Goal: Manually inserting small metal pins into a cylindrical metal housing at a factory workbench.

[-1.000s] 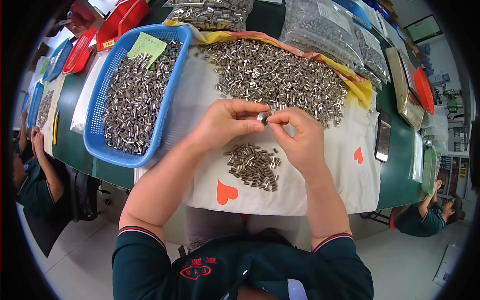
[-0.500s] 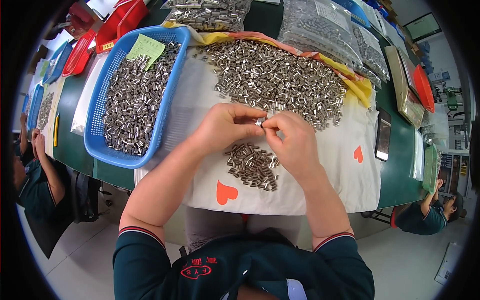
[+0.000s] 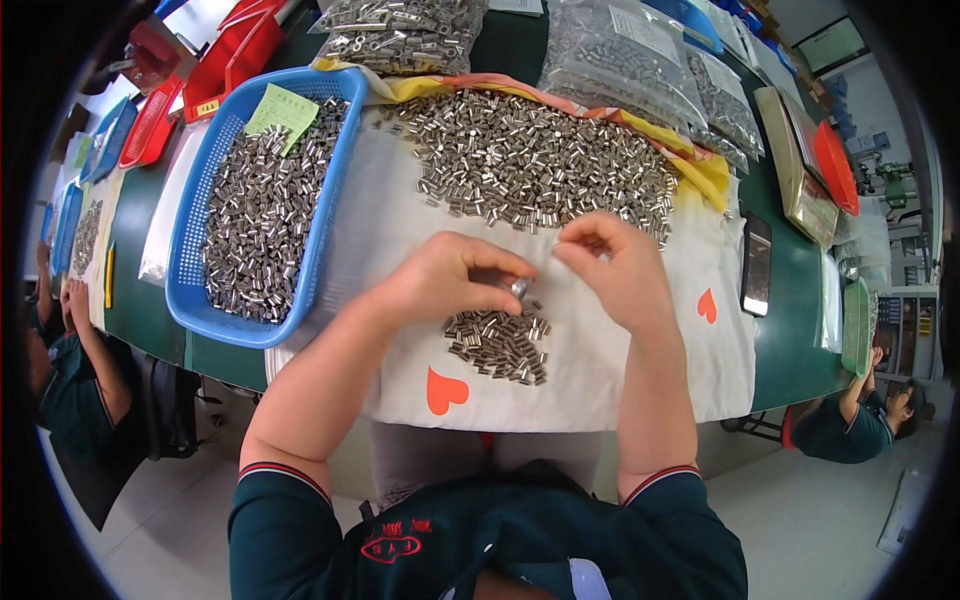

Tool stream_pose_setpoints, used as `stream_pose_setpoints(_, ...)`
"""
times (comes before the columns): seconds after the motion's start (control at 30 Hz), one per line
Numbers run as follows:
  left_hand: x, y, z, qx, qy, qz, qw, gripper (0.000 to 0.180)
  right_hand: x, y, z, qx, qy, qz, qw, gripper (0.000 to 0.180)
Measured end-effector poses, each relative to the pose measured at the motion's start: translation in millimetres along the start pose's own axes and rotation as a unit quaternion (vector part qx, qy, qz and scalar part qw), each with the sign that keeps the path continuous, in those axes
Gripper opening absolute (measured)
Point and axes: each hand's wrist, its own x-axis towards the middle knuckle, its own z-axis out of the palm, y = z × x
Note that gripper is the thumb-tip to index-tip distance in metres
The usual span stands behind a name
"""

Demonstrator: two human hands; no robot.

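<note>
My left hand (image 3: 447,279) pinches a small metal cylinder (image 3: 519,289) between thumb and fingertips, just above a small pile of the same metal cylinders (image 3: 500,343) on a white cloth with red hearts (image 3: 600,380). My right hand (image 3: 618,268) hovers beside it with fingertips curled together; whether it holds a piece is hidden. A large heap of metal cylinders (image 3: 530,165) lies on the cloth beyond both hands.
A blue basket (image 3: 330,200) full of cylinders with a green slip stands at left. Clear bags of parts (image 3: 610,50) lie at the back, red trays (image 3: 210,60) at far left, a phone (image 3: 756,265) at right. Other people sit at both ends of the green table.
My hands were joined together over the small pile. The right hand has now drawn away to the right, and the left keeps the cylinder.
</note>
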Motion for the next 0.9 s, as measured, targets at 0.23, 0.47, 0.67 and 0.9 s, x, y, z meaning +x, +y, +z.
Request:
stream_pose_setpoints(0.23,-1.6,4.0,1.4,-0.034,-0.076,0.017,0.996,0.032,30.9,11.4,31.4,-0.250,0.038,-0.163,0.954,0.006)
stream_pose_setpoints(0.47,6.3,-3.4,-7.5,-0.272,0.035,-0.031,0.961,0.030,21.4,16.0,38.6,-0.317,0.081,-0.185,0.927,0.004)
stream_pose_setpoints(0.67,6.8,-5.3,-7.7,-0.272,0.057,-0.040,0.960,0.032,5.8,1.7,22.7,0.013,0.052,-0.043,0.998,0.007)
stream_pose_setpoints(0.9,7.9,-3.5,-6.6,-0.260,0.069,-0.053,0.962,0.034,-0.1,-5.0,22.0,-0.019,0.018,-0.098,0.995,0.008)
